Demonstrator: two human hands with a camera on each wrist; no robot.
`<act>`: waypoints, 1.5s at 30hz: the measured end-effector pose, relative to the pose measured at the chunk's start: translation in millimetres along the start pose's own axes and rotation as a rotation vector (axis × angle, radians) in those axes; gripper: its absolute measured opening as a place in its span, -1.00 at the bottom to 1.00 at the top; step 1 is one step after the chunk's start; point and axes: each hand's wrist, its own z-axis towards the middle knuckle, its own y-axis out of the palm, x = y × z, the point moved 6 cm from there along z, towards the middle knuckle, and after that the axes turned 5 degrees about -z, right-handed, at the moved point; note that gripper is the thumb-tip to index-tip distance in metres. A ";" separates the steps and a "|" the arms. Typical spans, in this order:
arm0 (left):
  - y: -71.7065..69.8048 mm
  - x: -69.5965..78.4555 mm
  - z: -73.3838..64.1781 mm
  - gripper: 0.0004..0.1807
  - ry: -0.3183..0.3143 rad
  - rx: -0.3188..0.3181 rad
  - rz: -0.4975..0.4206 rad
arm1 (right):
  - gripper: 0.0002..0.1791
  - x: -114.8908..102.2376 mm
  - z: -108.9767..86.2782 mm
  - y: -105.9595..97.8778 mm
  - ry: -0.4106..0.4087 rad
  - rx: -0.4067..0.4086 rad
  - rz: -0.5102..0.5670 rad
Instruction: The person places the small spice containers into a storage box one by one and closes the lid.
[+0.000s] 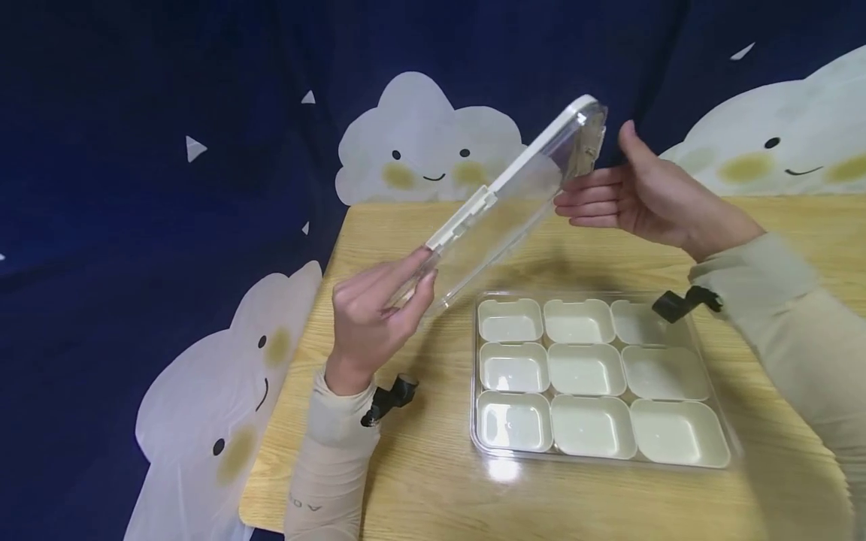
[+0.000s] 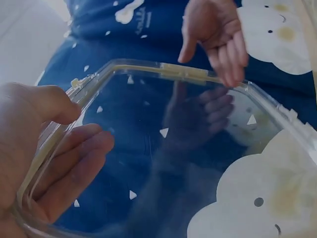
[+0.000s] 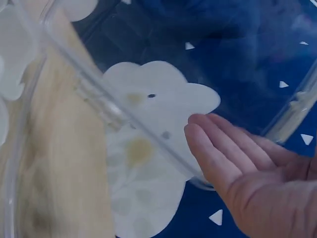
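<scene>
A clear plastic lid (image 1: 517,207) with a white seal along its rim is held tilted above the table, its far end raised. At its lower near end my left hand (image 1: 375,312) pinches the edge, thumb on one face and fingers on the other; the left wrist view shows this grip on the rim (image 2: 183,72). My right hand (image 1: 652,188) is at the raised end, fingers straight and thumb spread, the fingertips (image 3: 195,126) right at the lid's edge. Below stands a clear box (image 1: 475,376) with several cream square cups (image 1: 587,368) set in rows.
The box rests on a light wooden table (image 1: 426,466). A dark blue cloth (image 1: 203,68) printed with white smiling clouds (image 1: 429,135) hangs behind and to the left of the table. Small black cameras (image 1: 404,388) stick out from both wrists.
</scene>
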 end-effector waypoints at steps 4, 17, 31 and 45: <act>10.3 18.6 2.1 -0.84 0.128 -0.085 0.113 | 0.03 -7.3 -7.0 -1.1 0.001 -0.087 0.065; 53.8 70.1 -13.0 -0.77 0.535 -0.179 0.320 | -0.10 12.5 -37.3 -41.4 0.277 -0.070 -0.414; 96.3 96.0 -39.6 -0.79 0.680 -0.220 0.294 | -0.16 54.9 -67.7 -76.5 0.525 0.227 -0.832; 99.3 82.6 -37.7 -0.78 0.622 -0.240 0.321 | -0.32 67.4 -87.7 -78.7 0.281 0.423 -1.076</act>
